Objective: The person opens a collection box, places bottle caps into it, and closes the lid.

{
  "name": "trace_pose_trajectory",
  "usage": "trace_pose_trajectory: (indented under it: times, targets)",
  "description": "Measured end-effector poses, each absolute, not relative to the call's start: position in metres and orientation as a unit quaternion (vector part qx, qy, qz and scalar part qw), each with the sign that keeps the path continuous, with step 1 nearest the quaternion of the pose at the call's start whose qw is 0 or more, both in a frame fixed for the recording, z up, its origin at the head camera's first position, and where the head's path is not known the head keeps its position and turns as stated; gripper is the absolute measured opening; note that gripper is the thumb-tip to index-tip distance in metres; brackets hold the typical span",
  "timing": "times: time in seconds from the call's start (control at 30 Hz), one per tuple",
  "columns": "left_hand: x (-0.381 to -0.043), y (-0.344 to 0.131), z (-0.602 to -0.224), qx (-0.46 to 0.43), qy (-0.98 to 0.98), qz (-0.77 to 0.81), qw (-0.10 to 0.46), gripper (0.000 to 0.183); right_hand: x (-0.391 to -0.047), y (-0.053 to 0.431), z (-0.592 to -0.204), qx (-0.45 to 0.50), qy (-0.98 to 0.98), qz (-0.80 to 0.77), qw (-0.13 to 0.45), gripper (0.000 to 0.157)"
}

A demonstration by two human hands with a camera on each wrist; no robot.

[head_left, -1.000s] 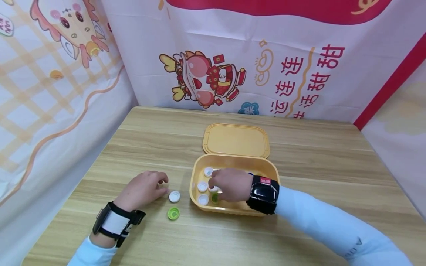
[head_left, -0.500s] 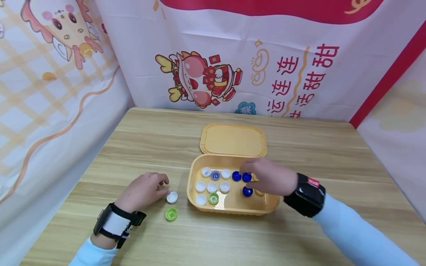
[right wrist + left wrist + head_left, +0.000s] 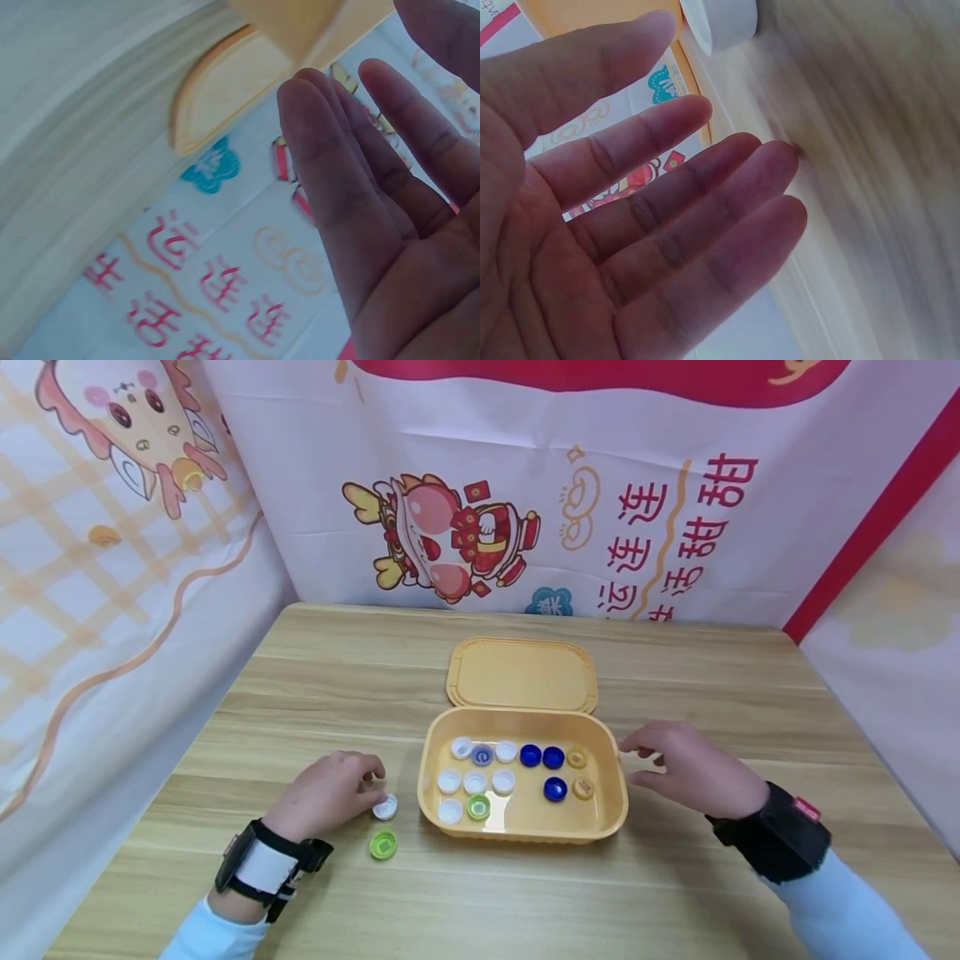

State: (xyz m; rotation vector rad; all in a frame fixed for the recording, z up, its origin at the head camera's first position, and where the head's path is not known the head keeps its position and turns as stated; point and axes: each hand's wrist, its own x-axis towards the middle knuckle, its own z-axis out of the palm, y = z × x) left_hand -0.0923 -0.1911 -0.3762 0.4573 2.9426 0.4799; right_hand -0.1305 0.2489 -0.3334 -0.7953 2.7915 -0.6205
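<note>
A yellow box (image 3: 618, 777) stands on the table with bottle caps lying inside it. At its left are several white caps (image 3: 503, 782), a pale blue-purple cap (image 3: 482, 755) and a green cap (image 3: 477, 807). Dark blue caps (image 3: 555, 789) and yellow caps (image 3: 582, 788) lie toward its right. My left hand (image 3: 326, 795) is left of the box, fingers loosely bent, with thumb and fingertips right at a loose white cap (image 3: 386, 807). A second green cap (image 3: 382, 845) lies just below that one. Beside the box's right rim my right hand (image 3: 686, 770) hovers, its fingers relaxed and holding nothing.
A flat yellow lid (image 3: 522, 675) lies behind the box, against its back edge. The wooden table (image 3: 360, 652) meets printed cloth hangings (image 3: 300, 460) at the back and on both sides.
My right hand has left the caps at the box's left part, passed over the blue ones and moved right, out beyond the rim. The left hand stays nearly still.
</note>
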Motion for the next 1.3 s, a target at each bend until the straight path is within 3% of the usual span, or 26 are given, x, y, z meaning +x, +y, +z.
trace_pose_trajectory:
  times: [0.7,1.07,1.3]
  targets:
    - [-0.090,-0.170,-0.376,0.153,0.972,0.155,0.091,0.027,-0.117,0.279,-0.364,-0.216,0.943,-0.236,0.089,0.030]
    - [-0.089,-0.167,-0.379,0.158,0.973,0.137,0.094,0.016,-0.115,0.281,-0.369,-0.185,0.944,-0.245,0.118,0.031]
    - [-0.090,-0.168,-0.369,0.184,0.975,0.110,0.059,0.015,-0.113,0.284,-0.368,-0.189,0.943,-0.248,0.114,0.031]
